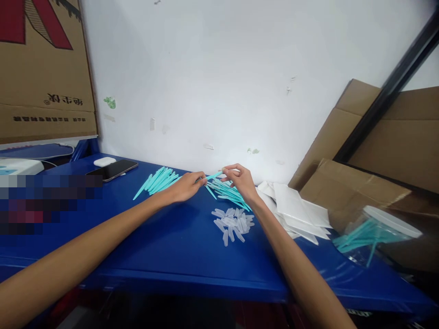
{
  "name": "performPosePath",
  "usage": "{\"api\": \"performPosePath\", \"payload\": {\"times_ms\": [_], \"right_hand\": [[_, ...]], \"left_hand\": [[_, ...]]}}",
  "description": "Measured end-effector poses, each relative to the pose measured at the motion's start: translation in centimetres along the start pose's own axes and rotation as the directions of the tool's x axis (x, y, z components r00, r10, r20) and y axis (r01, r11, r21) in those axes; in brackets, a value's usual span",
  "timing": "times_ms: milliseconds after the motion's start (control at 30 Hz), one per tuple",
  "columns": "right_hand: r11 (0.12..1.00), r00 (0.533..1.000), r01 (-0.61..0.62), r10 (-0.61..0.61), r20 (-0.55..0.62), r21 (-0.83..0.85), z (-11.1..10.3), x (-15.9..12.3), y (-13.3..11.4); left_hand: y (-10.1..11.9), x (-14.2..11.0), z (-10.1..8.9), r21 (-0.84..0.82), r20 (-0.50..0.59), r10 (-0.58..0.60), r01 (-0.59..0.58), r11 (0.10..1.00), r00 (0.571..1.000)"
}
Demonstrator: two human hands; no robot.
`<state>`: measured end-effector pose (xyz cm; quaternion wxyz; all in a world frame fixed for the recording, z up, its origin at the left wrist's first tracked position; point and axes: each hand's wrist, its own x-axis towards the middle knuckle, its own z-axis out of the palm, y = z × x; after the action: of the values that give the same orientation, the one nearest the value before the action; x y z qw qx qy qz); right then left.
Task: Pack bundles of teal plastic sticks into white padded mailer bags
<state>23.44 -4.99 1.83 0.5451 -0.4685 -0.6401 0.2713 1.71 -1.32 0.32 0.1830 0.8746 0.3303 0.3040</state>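
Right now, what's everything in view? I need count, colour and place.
Held stick: one, teal, between the hands
Stick piles: two, teal, beyond the hands
Small pieces: many, translucent, near right pile
Packets: several, white, right
Lidded jar: one, clear, white lid, teal sticks inside, far right
Phone: one, dark, left
Small case: one, white, by phone
Device: one, white, left edge
Cardboard: several, brown, both sides
Bar: one, black, right
Table: one, blue, beneath
Wall: one, white, behind
Left hand, right hand: bare, centre
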Motion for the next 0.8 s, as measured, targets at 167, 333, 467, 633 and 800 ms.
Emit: {"api": "performPosePath", "payload": {"times_ms": [167,333,467,633,800], "right_hand": [[0.998,0.998,-0.035,0.032,0.051,0.058,0.5,-0.3,0.2],[0.993,0.995,-0.069,0.062,0.078,0.094,0.5,-0.2,0.3],[0.991,0.993,-0.081,0.071,0.091,0.103,0.3,-0.1,0.3],[0.994,0.992,-0.068,0.058,0.115,0.084,0.4,-0.1,0.5],[1.0,0.998,0.013,-0.013,0.064,0.006,0.8,0.0,0.6]], "left_hand": [[0.0,-0.1,0.6,-0.023,-0.037,-0.001,0.0,1.0,0.999],[0.5,-0.3,0.9,-0.051,-0.039,0.012,-0.014,0.999,0.999],[0.9,-0.5,0.9,-0.089,-0.026,0.006,-0.009,0.996,1.0],[1.9,-0.8,0.8,-0.058,-0.077,0.014,-0.019,0.998,0.997],[2.5,-0.6,0.7,0.111,-0.072,0.052,-0.044,0.993,0.996]]}}
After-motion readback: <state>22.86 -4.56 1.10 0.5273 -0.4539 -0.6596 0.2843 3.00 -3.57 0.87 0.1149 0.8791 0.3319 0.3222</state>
